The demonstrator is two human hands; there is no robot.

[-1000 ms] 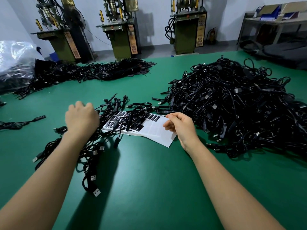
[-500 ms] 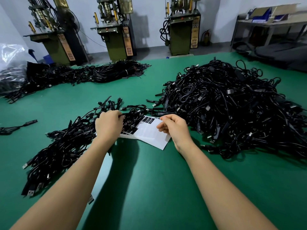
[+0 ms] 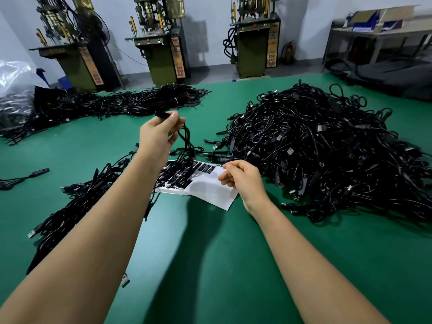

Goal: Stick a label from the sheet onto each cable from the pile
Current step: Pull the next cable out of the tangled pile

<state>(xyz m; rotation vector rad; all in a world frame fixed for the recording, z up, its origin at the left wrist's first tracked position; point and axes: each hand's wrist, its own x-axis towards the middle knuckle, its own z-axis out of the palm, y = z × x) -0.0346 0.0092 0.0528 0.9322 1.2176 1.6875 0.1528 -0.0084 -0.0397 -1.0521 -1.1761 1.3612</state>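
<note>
Head view of the labelling bench. Your left hand (image 3: 159, 134) is lifted above the green table (image 3: 210, 265), its fingers and thumb curled round the connector end of one black cable (image 3: 184, 136); the connector tip is showing above your thumb, and the rest of the cable is hanging down in a loop to the small heap of cables (image 3: 77, 204) lying under your left forearm. Your right hand (image 3: 243, 178) is resting low on the table at the right edge of the white label sheet (image 3: 210, 190), its fingers curled inward and its fingertips pinched together over the sheet's edge; whether a label is caught between them is too small to tell. The sheet is lying flat between your two forearms, its left part covered by loose cables, with a row of dark labels (image 3: 205, 168) showing along its far edge and its near right corner bare white. The large pile of black cables (image 3: 327, 148) is sitting to the right of the sheet, just beside your right hand. A long, flatter spread of cables (image 3: 105, 106) is lying across the far left of the table, with a clear plastic bag (image 3: 14, 85) at its left end. Three green machines (image 3: 163, 54) are standing behind the table against the wall.
</note>
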